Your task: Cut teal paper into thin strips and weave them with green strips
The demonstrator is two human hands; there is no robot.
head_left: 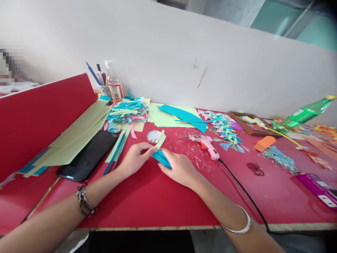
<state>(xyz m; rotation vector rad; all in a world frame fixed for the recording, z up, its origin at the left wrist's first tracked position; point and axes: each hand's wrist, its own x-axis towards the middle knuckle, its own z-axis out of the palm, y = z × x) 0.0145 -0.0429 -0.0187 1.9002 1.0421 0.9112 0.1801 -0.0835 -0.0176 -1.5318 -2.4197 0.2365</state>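
Note:
Between my hands, above the red table, are a blue paper strip (163, 161) and a pale green paper strip (161, 139) that meet at an angle. My left hand (137, 157) pinches the place where the two strips meet, thumb and index finger together. My right hand (181, 167) is closed around the blue strip, its thumb below and its fingers above. Just beyond my fingertips a small round dish (153, 137) lies on the table, partly covered by the green strip. Further right rests a pink glue gun (205, 144).
At left a black phone (88, 156) lies beside green paper sheets (76, 138) and a red panel (44, 123). Behind are a pile of paper strips (129, 112) and a clear bottle (114, 84). A green bottle (302, 114) leans at right. The glue gun's cord (244, 193) crosses the table.

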